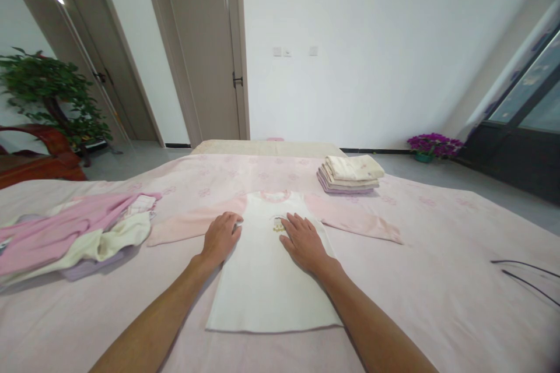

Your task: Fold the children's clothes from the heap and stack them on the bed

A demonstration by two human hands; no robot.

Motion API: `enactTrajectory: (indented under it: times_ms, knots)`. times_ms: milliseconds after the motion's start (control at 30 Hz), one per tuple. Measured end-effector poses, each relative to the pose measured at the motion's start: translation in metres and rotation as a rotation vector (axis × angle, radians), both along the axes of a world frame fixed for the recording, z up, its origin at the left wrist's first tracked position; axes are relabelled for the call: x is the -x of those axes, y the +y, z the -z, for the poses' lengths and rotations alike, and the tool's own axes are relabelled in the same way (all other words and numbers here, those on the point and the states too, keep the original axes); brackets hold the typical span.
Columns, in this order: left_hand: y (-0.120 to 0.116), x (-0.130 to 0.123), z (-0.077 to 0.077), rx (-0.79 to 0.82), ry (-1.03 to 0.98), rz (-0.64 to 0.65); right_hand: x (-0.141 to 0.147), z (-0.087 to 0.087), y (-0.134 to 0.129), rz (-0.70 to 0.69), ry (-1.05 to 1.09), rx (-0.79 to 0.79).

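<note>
A small long-sleeved shirt (271, 285) lies spread flat on the bed cover, its white body towards me and its pink sleeves stretched out to both sides. Its neckline has pink trim, and a small yellowish print sits on the chest. My left hand (221, 239) rests at the shirt's left side, just below the sleeve seam, fingers slightly bent and the thumb apart. Flat on the chest, beside the print and partly over it, lies my right hand (304, 242) with its fingers spread. Neither hand grips anything that I can see.
A loose heap of pink and cream clothes (83, 227) lies at the left. At the back right is a neat folded stack (350, 175). Dark thin cords or wires (525, 265) lie at the right edge. The pink patterned cover (437, 291) spreads underneath.
</note>
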State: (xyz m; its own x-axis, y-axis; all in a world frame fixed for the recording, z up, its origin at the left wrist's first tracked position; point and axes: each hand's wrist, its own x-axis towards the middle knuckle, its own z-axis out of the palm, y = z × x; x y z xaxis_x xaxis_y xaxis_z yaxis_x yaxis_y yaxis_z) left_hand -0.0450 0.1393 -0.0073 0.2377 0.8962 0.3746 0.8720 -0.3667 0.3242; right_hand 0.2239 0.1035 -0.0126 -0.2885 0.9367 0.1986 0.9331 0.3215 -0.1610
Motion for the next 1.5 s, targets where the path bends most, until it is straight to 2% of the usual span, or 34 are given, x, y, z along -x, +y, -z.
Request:
enactTrajectory:
  times_ms: [1167,1333,1500]
  knots:
    - [0.0,0.007,0.006,0.041,0.033,0.086,0.001,-0.005,-0.003,0.003,-0.007,0.012]
    - [-0.001,0.007,0.01,-0.015,0.091,0.085,0.0,-0.004,-0.003,-0.001,0.002,0.006]
    - [-0.01,0.001,0.004,-0.1,0.159,0.065,0.001,-0.004,-0.003,0.003,0.005,0.002]
